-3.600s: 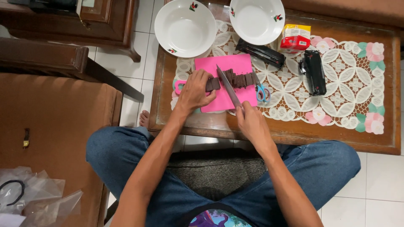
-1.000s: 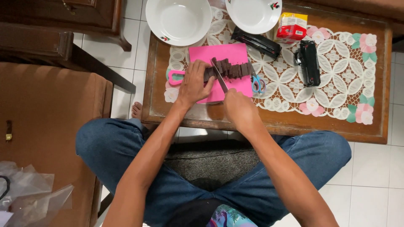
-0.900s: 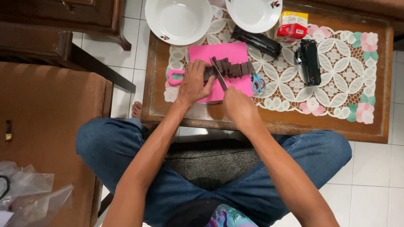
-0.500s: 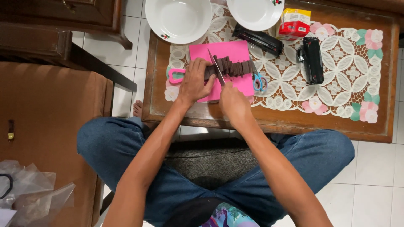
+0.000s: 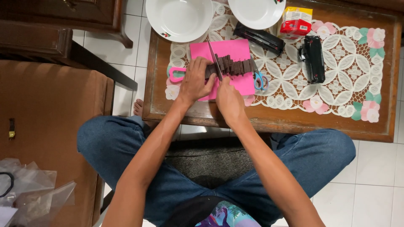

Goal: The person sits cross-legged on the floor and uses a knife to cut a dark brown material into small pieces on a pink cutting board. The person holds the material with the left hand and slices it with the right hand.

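A low wooden table [image 5: 269, 122] stands on white floor tiles, spread with a lace runner [image 5: 336, 71] edged in pink flowers. Nearest the seated person, the right hand [image 5: 229, 98] is closed around the handle of a knife [image 5: 214, 63], whose blade points away from the body, tilted slightly left. The left hand [image 5: 195, 80] lies just beside it, fingers curled down onto the near end of a dark brown block [image 5: 231, 66]. The block rests on a pink cutting board [image 5: 227, 49], its long axis running left to right, cut into a row of upright slices. Blue-handled scissors [image 5: 259, 79] lie at the board's right edge. Farther off, a long black packet [image 5: 259, 38] lies slanted, another black packet [image 5: 313, 59] lies lengthwise to the right, and a small red and yellow box [image 5: 296, 22] sits near two white bowls [image 5: 179, 19].
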